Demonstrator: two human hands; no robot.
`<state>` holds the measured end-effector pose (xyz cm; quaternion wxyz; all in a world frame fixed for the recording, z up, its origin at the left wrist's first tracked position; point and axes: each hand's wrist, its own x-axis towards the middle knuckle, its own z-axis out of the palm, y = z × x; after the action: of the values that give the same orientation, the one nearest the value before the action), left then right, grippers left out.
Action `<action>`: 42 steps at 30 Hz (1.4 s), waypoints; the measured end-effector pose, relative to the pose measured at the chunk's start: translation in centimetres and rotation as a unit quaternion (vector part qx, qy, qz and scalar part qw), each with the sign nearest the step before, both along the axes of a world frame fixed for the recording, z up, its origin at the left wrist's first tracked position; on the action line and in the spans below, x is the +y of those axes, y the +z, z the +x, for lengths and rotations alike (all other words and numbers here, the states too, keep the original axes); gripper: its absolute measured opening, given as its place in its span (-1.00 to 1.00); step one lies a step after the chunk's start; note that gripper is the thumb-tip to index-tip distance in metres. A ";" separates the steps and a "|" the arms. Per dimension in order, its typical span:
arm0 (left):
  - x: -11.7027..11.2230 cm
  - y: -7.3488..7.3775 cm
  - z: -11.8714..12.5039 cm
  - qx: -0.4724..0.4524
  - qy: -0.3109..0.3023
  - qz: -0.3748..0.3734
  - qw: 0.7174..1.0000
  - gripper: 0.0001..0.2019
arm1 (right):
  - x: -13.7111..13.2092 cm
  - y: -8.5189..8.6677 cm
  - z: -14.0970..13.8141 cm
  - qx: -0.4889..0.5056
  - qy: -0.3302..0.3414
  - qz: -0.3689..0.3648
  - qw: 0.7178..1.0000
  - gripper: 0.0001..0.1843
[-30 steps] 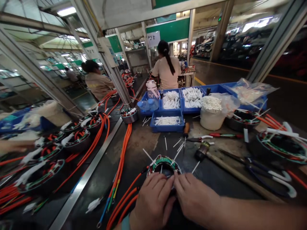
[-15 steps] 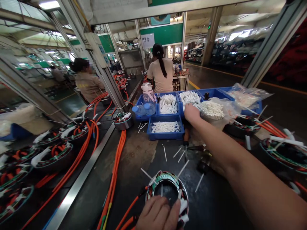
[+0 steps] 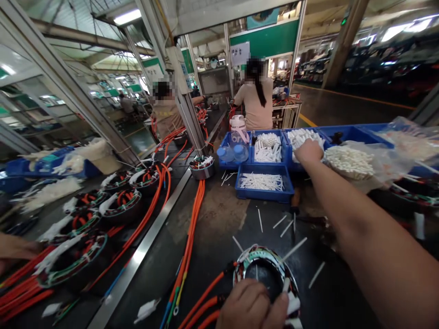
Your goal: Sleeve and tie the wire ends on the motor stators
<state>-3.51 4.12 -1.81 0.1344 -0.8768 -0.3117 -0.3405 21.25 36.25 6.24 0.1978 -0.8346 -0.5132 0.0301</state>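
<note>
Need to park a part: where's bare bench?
Bare bench lies between the orange cable bundle and white sticks; another patch, right of the wound ring. Crowded: by the blue bins and left of the metal strip, with more rings.

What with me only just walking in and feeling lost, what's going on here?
At the bench, the person's left hand lies over the near side of a wire-wound ring, with orange cables running off its left. The right hand is stretched out to a blue bin, down at its white tubes; whether it grips any is hidden. Thin white sticks lie scattered beyond the ring, and a blue tray ahead holds more. Other rings stand to the left.
</note>
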 end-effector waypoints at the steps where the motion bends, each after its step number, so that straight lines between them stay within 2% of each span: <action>1: -0.2 0.5 -0.2 0.010 -0.015 -0.028 0.999 -0.74 | -1.5 0.2 -0.2 0.002 0.026 0.025 0.999 -0.61; 3: -0.7 1.4 -0.4 0.019 -0.023 -0.094 0.995 -0.66 | -5.7 0.3 -0.7 0.014 0.106 0.077 0.991 -0.71; 5: -1.1 2.0 -0.5 0.030 -0.020 -0.143 0.989 -0.65 | -11.6 -0.1 -0.9 0.033 0.199 0.110 0.973 -0.81; 8: -1.3 2.2 -0.3 0.045 -0.023 -0.166 0.985 -0.64 | -22.1 -1.1 -0.7 0.073 0.323 0.068 0.941 -0.87; 10: -1.3 2.1 -0.2 0.049 -0.025 -0.170 0.984 -0.63 | -28.6 -1.8 -0.3 0.121 0.424 0.023 0.897 -0.81; 11: -1.3 2.0 -0.2 0.049 -0.026 -0.172 0.984 -0.61 | -31.2 -2.2 0.0 0.165 0.483 0.013 0.860 -0.77; 13: -1.4 1.9 -0.1 0.049 -0.028 -0.173 0.983 -0.56 | -34.7 -3.1 0.4 0.216 0.536 0.027 0.816 -0.65; 14: -1.5 1.9 -0.1 0.049 -0.026 -0.175 0.983 -0.54 | -35.6 -3.6 0.5 0.224 0.538 0.048 0.811 -0.60; 17: -1.7 1.9 -0.2 0.054 -0.017 -0.179 0.982 -0.54 | -35.6 -4.4 0.3 0.189 0.511 0.105 0.832 -0.52; 19: -1.7 1.8 -0.2 0.054 -0.012 -0.177 0.983 -0.55 | -34.5 -4.1 -0.2 0.163 0.523 0.109 0.829 -0.48; 22: -1.7 1.7 -0.2 0.043 -0.010 -0.173 0.984 -0.54 | -32.7 -2.2 -1.3 0.139 0.574 0.061 0.805 -0.49; 25: -1.7 1.6 -0.1 0.030 -0.011 -0.177 0.984 -0.52 | -31.7 -0.5 -2.7 0.139 0.633 -0.030 0.761 -0.58; 27: -1.7 1.6 -0.1 0.023 -0.010 -0.183 0.983 -0.51 | -32.1 -0.5 -3.6 0.125 0.662 -0.051 0.737 -0.61; 28: -1.7 1.6 -0.1 0.020 -0.010 -0.185 0.983 -0.52 | -32.7 -1.0 -4.1 0.108 0.668 -0.040 0.736 -0.60; 33: -1.7 1.7 0.1 0.005 -0.012 -0.192 0.981 -0.57 | -37.5 -6.0 -5.2 0.008 0.627 0.080 0.774 -0.43; 35: -1.7 1.7 0.2 0.004 -0.010 -0.198 0.980 -0.57 | -38.5 -7.4 -5.6 -0.006 0.601 0.125 0.790 -0.42; 37: -1.6 1.6 0.1 0.006 -0.011 -0.197 0.980 -0.56 | -38.3 -7.6 -5.9 0.009 0.579 0.148 0.802 -0.45; 38: -1.6 1.6 0.0 0.009 -0.015 -0.197 0.980 -0.56 | -37.8 -7.2 -6.0 0.028 0.569 0.137 0.810 -0.47; 42: -1.6 2.0 -0.3 0.032 -0.024 -0.194 0.980 -0.56 | -35.1 -4.8 -5.6 0.114 0.479 -0.005 0.870 -0.47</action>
<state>-3.77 2.48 0.19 -0.0367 -0.9040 -0.3461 -0.2483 15.66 1.16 1.48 0.2117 -0.4782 -0.8239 0.2185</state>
